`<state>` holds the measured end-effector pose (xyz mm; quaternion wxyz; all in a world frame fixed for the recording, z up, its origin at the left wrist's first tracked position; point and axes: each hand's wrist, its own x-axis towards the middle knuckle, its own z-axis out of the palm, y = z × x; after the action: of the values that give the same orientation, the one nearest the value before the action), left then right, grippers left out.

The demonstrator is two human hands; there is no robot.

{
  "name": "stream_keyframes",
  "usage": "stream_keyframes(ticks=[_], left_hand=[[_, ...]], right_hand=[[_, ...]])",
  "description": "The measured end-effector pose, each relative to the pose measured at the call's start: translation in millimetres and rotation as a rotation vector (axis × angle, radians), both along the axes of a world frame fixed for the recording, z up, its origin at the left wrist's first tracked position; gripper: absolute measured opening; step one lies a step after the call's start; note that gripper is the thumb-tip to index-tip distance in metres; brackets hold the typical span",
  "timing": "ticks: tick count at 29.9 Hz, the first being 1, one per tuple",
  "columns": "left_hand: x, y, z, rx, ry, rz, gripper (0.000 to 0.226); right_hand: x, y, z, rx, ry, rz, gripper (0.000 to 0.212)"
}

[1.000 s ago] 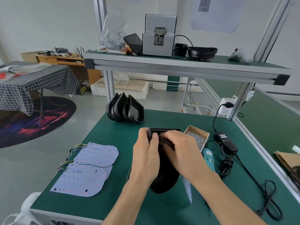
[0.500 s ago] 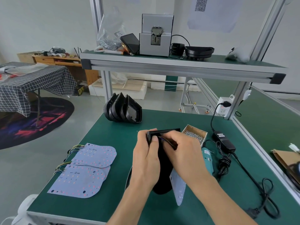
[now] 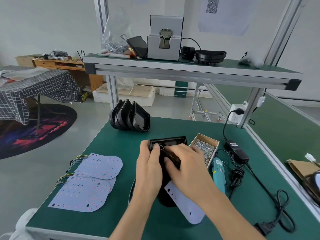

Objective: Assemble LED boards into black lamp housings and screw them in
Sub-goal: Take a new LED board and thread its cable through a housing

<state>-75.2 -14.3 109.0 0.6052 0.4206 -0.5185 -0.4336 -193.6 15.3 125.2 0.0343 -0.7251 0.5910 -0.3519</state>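
2 hands work on 1 black housing [image 3: 167, 142] at the middle of the green desk [image 3: 107, 141]. The left hand [image 3: 149, 168] grips the housing's left side, thumb curled over its rim. The right hand [image 3: 187, 168] curls into the open top, pinching at wires (partly hidden). An LED board [image 3: 186, 207] sticks out below the right wrist, tilted. Spare boards [image 3: 90, 181] lie at left, stacked housings [image 3: 129, 116] stand behind, and a screw box [image 3: 206, 148] and teal screwdriver [image 3: 219, 172] sit just right.
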Motion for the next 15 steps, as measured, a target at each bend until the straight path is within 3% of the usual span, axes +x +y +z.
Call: stream_keyframes(ticks=[4, 8, 13, 15], left_hand=[[0, -5, -2, 0.009, 0.026, -0.067, 0.013], [6, -8, -7, 0.037, 0.132, -0.104, 0.017], [15, -15, -2, 0.086, 0.112, -0.081, 0.02], [14, -18, 0, 0.12, 0.105, -0.118, 0.017]], right_hand=[[-4, 2, 5, 0.01, 0.159, 0.034, 0.028], [-23, 5, 11, -0.066, -0.035, 0.161, 0.031], [-45, 18, 13, 0.138, 0.503, 0.246, 0.042], [-46, 16, 16, 0.202, 0.582, 0.285, 0.039]])
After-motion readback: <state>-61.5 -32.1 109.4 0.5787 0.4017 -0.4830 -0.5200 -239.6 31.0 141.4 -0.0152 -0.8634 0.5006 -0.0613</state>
